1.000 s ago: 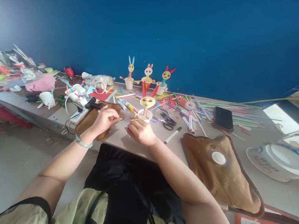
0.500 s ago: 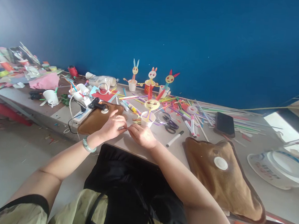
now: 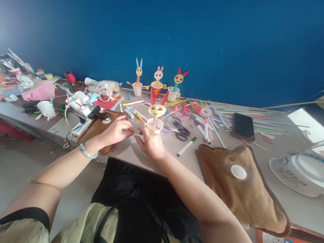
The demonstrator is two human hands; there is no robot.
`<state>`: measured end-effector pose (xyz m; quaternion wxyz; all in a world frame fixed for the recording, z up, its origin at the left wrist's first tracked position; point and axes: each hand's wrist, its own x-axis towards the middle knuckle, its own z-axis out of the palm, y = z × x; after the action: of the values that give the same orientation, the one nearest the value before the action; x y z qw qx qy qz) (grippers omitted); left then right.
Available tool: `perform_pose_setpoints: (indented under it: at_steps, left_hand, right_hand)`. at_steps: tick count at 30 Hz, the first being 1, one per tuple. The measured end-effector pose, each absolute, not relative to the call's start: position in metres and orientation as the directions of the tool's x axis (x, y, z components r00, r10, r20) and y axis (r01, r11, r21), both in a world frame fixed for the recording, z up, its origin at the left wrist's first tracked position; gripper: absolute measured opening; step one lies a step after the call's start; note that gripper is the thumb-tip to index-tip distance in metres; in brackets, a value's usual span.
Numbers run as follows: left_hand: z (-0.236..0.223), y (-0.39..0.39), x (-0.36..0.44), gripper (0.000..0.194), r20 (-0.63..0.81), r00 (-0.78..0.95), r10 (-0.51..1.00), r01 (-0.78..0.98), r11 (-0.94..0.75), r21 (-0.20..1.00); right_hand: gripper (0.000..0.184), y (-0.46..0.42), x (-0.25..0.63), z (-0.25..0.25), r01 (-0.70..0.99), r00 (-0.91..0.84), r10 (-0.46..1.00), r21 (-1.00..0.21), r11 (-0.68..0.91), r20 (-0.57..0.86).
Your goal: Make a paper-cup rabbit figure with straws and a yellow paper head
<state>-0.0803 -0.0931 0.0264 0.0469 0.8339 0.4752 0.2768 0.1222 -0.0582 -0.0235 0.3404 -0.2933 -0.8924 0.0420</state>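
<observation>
My left hand (image 3: 117,132), with a pale green bangle (image 3: 89,150) on its wrist, is pinched closed at the front edge of the table. My right hand (image 3: 152,144) faces it with curled fingers, the fingertips close to the left ones. Something thin and whitish shows between them, too small to name. Just behind my right hand stands a white paper cup (image 3: 154,125) with a yellow rabbit face (image 3: 157,110) with red ears and purple arms. To its right lie dark-handled scissors (image 3: 181,132) and a capped marker (image 3: 186,146).
Three similar rabbit cup figures (image 3: 156,87) stand by the blue wall. Coloured sticks (image 3: 185,106), a tape roll (image 3: 205,112) and a phone (image 3: 243,126) lie behind. A brown hot-water bag (image 3: 229,190) and a bowl (image 3: 300,177) are at right; a power strip (image 3: 80,128) is left.
My hands, touching at the fingertips before, have drawn slightly apart. The left one has shifted leftward, and the right fingers have lifted. The whole view has shifted a little.
</observation>
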Motion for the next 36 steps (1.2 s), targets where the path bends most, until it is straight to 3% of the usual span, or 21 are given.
perform_pose_setpoints:
  at_steps: [6, 12, 14, 20, 32, 36]
  left_hand:
    - [0.041, -0.088, -0.091, 0.009, 0.293, 0.475, 0.83, 0.786, -0.55, 0.284]
    - [0.051, -0.03, -0.101, 0.025, 0.169, 0.327, 0.93, 0.942, -0.334, 0.018]
    - [0.045, -0.009, -0.102, 0.033, 0.118, 0.328, 0.937, 0.944, -0.329, -0.012]
    - [0.025, 0.033, -0.117, 0.029, 0.022, 0.315, 0.949, 0.947, -0.316, 0.059]
    - [0.024, 0.059, -0.157, 0.029, 0.005, 0.22, 0.975, 0.936, -0.213, 0.28]
    - [0.027, 0.054, -0.147, 0.028, -0.005, 0.207, 0.978, 0.938, -0.197, 0.284]
  right_hand:
    - [0.024, -0.059, 0.122, -0.022, 0.432, -0.68, 0.431, -0.15, 0.889, 0.593]
    - [0.022, -0.058, 0.122, -0.023, 0.321, -0.808, 0.256, 0.032, 0.946, 0.531]
    - [0.021, -0.057, 0.122, -0.024, 0.301, -0.836, 0.234, 0.057, 0.952, 0.497]
    - [0.02, -0.057, 0.123, -0.024, 0.31, -0.851, 0.242, 0.074, 0.948, 0.465]
    - [0.02, -0.06, 0.124, -0.019, 0.246, -0.872, 0.215, 0.013, 0.969, 0.44]
    - [0.021, -0.06, 0.125, -0.018, 0.251, -0.871, 0.219, 0.015, 0.968, 0.44]
